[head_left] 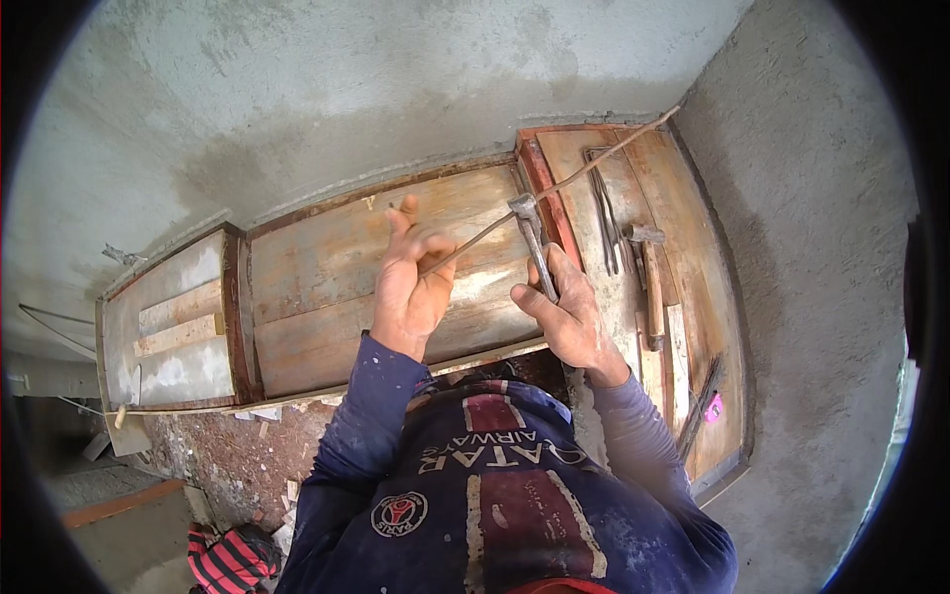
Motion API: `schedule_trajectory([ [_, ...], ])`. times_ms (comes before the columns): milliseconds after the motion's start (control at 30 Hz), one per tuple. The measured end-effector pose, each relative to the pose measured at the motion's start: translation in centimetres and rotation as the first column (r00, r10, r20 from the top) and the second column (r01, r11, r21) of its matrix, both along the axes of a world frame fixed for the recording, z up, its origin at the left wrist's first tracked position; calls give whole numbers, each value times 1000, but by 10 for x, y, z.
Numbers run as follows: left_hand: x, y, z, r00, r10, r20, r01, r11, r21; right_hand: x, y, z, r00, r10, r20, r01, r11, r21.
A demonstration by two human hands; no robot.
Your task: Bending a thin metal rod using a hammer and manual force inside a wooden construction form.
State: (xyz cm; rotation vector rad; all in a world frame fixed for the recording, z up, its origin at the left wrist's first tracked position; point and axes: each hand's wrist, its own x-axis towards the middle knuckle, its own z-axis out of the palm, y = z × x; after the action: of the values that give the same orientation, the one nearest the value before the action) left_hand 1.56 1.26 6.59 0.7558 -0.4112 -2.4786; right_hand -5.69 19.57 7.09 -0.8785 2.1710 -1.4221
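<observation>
My right hand (pixel 574 317) is closed round the handles of steel pincers (pixel 531 238). Their head meets a long thin rod (pixel 604 155), which slants from the far right wall down toward my left hand. My left hand (pixel 411 282) is raised with its fingers apart, some of them blurred by motion. The rod's near end crosses in front of its palm; whether it touches the skin is hard to see. Both hands are above a wooden formwork panel (pixel 336 257).
On the right-hand boards (pixel 693 228) lie a hammer (pixel 653 287), bent dark bars (pixel 604 213), more thin bars (pixel 699 408) and a pink object (pixel 714 407). Two wood strips (pixel 180 320) rest on the left panel. Plastered walls (pixel 327 79) border the formwork. A red-and-black striped cloth (pixel 233 559) lies below left.
</observation>
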Motion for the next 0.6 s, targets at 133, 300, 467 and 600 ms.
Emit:
schedule_trajectory([
  [133, 9, -12, -14, 875, -9, -484, 114, 976, 187, 2, 0, 7, 1000, -8, 6, 9, 999, -35],
  [300, 14, -14, -1, 906, -137, -401, 114, 990, -82, 4, 3, 0, 989, -1, 151, 17, 995, -103],
  [467, 17, -9, 16, 923, -112, -369, 30, 975, -221, 6, 0, 11, 972, -9, 235, 37, 993, -115],
  [600, 16, -6, 23, 892, -111, -438, -26, 955, -295, 9, -6, 19, 923, -42, 383, 93, 989, -115],
])
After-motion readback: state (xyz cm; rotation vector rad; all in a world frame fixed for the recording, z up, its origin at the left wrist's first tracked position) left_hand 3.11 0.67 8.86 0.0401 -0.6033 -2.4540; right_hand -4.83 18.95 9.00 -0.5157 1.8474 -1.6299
